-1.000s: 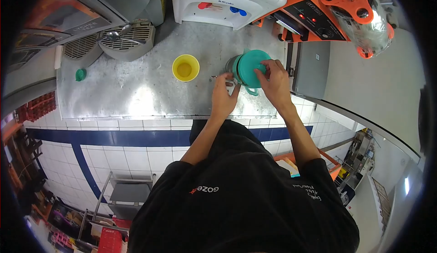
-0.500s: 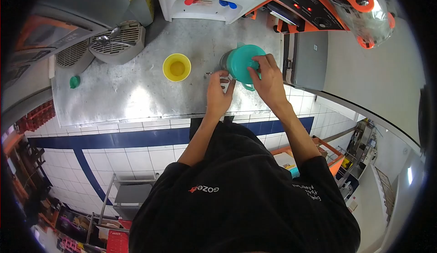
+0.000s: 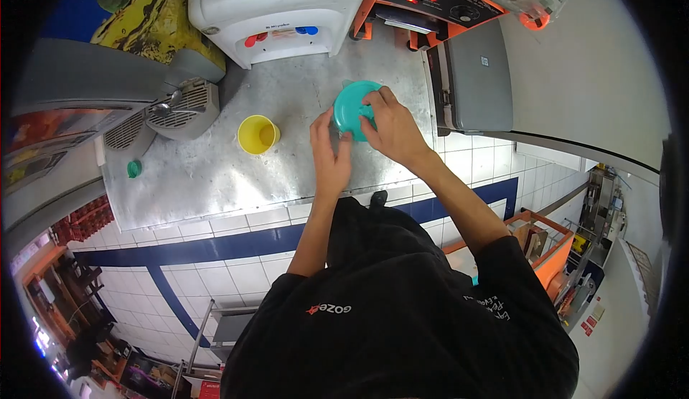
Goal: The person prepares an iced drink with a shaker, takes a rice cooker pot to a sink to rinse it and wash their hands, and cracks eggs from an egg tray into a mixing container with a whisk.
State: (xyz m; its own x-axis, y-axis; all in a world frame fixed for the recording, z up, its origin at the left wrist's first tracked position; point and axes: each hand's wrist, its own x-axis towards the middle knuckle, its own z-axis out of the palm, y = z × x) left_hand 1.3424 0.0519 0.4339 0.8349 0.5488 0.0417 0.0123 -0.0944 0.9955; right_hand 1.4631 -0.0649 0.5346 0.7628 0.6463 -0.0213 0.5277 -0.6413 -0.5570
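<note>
Pinching the knob of the teal lid (image 3: 349,116) with my right hand (image 3: 395,128). Left hand (image 3: 331,167) curved at its rim; grasp cannot be told. Lid above metal counter (image 3: 301,87), right of yellow cup (image 3: 252,135). Step, judged: lid handling; calls for level, braced control.

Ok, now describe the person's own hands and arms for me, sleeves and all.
The left hand and right hand are bare: no gloves, watch or bracelet shows. Short black sleeves end near the elbows; the black shirt carries white lettering and a red mark.
</note>
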